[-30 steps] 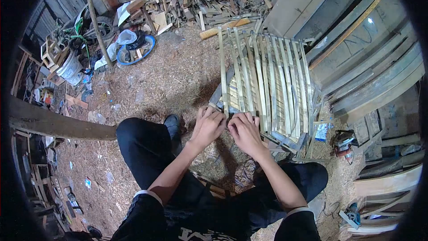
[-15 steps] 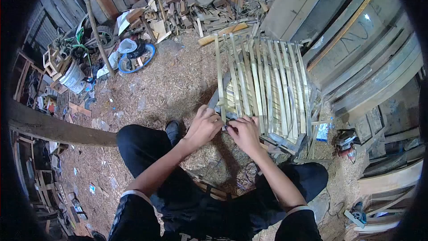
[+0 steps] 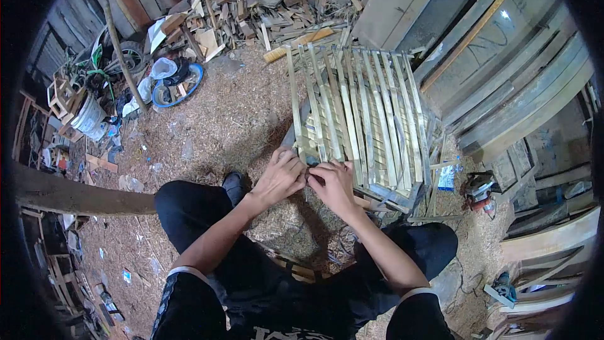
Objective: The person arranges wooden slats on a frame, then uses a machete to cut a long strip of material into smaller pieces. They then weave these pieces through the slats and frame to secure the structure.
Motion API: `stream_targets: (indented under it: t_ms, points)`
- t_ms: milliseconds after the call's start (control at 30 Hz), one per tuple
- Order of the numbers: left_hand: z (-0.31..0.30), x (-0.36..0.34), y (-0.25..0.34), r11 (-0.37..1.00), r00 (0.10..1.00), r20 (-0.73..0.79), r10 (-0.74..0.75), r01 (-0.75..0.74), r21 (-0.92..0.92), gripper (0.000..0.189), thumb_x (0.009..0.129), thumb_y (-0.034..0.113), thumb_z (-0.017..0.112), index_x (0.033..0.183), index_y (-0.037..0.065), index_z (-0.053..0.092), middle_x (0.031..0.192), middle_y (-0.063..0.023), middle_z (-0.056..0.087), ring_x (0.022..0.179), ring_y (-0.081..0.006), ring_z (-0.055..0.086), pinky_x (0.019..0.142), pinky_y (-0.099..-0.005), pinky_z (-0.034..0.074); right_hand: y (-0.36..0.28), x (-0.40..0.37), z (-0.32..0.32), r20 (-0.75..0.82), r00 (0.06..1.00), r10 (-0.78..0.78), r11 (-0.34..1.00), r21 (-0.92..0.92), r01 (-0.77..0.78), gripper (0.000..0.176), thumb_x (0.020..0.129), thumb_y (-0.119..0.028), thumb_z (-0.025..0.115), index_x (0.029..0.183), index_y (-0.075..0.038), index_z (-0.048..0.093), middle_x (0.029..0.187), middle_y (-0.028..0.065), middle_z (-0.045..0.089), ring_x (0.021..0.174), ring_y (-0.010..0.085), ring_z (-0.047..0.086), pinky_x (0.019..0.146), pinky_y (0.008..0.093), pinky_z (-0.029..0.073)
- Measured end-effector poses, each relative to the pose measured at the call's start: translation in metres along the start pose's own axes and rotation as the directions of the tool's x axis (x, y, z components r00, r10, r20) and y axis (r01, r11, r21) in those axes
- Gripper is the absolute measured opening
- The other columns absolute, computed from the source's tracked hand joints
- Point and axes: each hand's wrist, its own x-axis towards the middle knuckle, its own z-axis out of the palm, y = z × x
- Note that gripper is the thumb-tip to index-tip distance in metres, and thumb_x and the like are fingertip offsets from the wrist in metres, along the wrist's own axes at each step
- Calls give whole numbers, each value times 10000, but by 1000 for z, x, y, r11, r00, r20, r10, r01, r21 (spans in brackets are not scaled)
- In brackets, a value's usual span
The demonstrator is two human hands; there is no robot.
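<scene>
The strips point(image 3: 358, 110) lie side by side, lengthwise and slightly fanned, over a low frame point(image 3: 393, 196), reaching from the hands toward one o'clock. At the near end of the leftmost one, the left hand point(image 3: 277, 179) and right hand point(image 3: 333, 186) meet, fingertips almost together. Both have the fingers curled well in; from here I can't tell how firmly either grip is closed, or whether something small is pinched between them. The step in hand looks to me like close fingertip work at that strip end. From this pose, the next move calls for steady wrists and a light touch, with the neighbouring strips left undisturbed.

Shavings cover the floor point(image 3: 220, 132) around. A blue basin point(image 3: 200, 82) sits at ten o'clock, scrap wood point(image 3: 270, 16) lies heaped near twelve, and a power tool point(image 3: 482, 190) rests at three.
</scene>
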Motion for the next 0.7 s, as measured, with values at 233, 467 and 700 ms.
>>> stream_targets:
  t_ms: [233,467,700]
  points:
    - [-5,-10,7,990,995,-7,-104,103,-100,233,811,173,732,996,60,649,1001,-72,635,1111,-276,549,1124,-487,333,-8,0,10,28,999,-16,995,-94,19,133,834,-191,735,914,-91,698,893,41,666,929,215,601,915,425,336]
    - [-11,-7,5,985,993,7,-114,114,-132,230,788,195,743,981,88,679,1004,-60,638,1139,-270,549,1139,-494,314,-4,-5,20,15,1000,-27,994,-110,29,181,842,-197,728,942,-69,647,914,77,632,970,236,577,911,438,351]
    - [-5,-4,5,994,995,1,-104,104,-25,224,748,196,737,916,77,648,1008,-71,626,1125,-272,552,1141,-498,310,3,-1,16,107,992,-68,994,-83,77,207,808,-164,742,915,-62,597,922,100,616,959,267,563,916,446,360]
